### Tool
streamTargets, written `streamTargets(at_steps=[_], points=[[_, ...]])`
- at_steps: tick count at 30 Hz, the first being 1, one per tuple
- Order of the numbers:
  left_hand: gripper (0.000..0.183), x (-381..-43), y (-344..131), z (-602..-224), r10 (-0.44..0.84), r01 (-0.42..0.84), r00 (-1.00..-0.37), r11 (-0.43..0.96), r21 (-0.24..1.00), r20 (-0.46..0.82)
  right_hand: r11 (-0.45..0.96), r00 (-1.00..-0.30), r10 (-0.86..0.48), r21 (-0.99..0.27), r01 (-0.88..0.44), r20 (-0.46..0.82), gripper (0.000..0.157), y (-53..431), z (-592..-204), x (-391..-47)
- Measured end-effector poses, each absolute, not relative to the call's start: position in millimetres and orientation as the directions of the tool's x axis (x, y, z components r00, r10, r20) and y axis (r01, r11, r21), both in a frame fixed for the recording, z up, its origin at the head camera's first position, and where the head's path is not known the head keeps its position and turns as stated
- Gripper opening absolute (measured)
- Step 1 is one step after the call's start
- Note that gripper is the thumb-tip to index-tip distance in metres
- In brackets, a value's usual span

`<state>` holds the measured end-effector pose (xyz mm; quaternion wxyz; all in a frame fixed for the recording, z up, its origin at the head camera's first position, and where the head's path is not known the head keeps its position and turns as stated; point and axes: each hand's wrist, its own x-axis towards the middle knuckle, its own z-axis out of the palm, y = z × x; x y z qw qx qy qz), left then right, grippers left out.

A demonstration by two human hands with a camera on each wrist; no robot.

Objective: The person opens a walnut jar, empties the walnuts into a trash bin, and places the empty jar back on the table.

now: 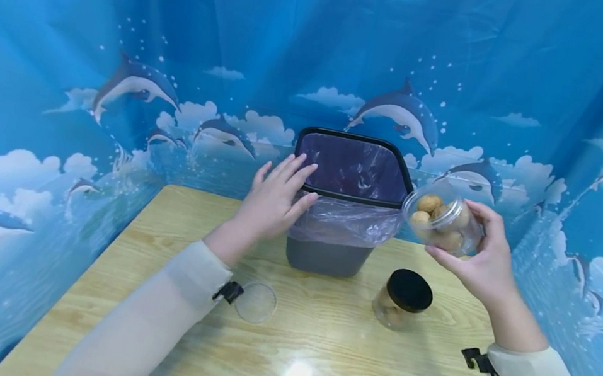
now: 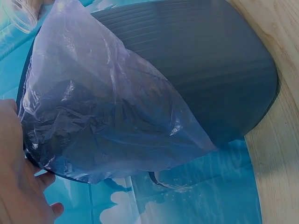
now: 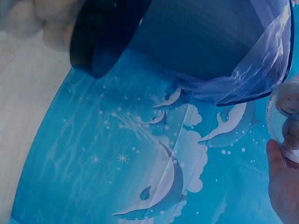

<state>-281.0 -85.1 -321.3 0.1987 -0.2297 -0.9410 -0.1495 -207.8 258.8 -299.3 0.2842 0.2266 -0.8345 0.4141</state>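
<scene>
My right hand [image 1: 490, 254] grips a clear plastic jar [image 1: 464, 231] holding several walnuts [image 1: 430, 203]. The jar is tilted, its open mouth facing left beside the right rim of a grey trash bin [image 1: 326, 258]. A thin purple bag [image 1: 348, 223] lines the bin and folds down over its outside. At the bin's left rim, my left hand [image 1: 277, 201] has its fingers spread and rests against the edge. In the left wrist view the fingers [image 2: 44, 179] show beside the black rim. The right wrist view catches only part of the right hand [image 3: 287, 191] under the jar.
A second jar with a black lid [image 1: 409, 290] stands upright on the wooden table [image 1: 339, 339], right of the bin. Near my left wrist lies a clear round lid [image 1: 256, 302]. A blue dolphin-print curtain [image 1: 274, 51] encloses the back and sides.
</scene>
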Motion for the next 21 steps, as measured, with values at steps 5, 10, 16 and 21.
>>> streamTargets(at_steps=[5,10,16,21], points=[[0.066,-280.6,-85.4,-320.5,0.378,0.493,-0.821,0.847,0.198,0.428,0.595,-0.758,-0.116,-0.566,-0.571,0.642,0.094,266.3,-298.2,-223.6],[0.067,-280.3,-85.2,-320.0,0.376,0.49,-0.825,0.849,0.2,0.422,0.638,-0.763,-0.125,-0.538,-0.552,0.635,0.097,275.8,-300.3,-242.3],[0.068,-279.9,-86.0,-319.1,0.383,0.492,-0.83,0.846,0.206,0.406,0.649,-0.735,-0.159,-0.491,-0.581,0.659,0.097,276.4,-291.9,-251.4],[0.07,-280.7,-86.3,-318.4,0.385,0.487,-0.837,0.848,0.208,0.388,0.692,-0.735,-0.176,-0.448,-0.566,0.655,0.095,276.6,-283.4,-257.1]])
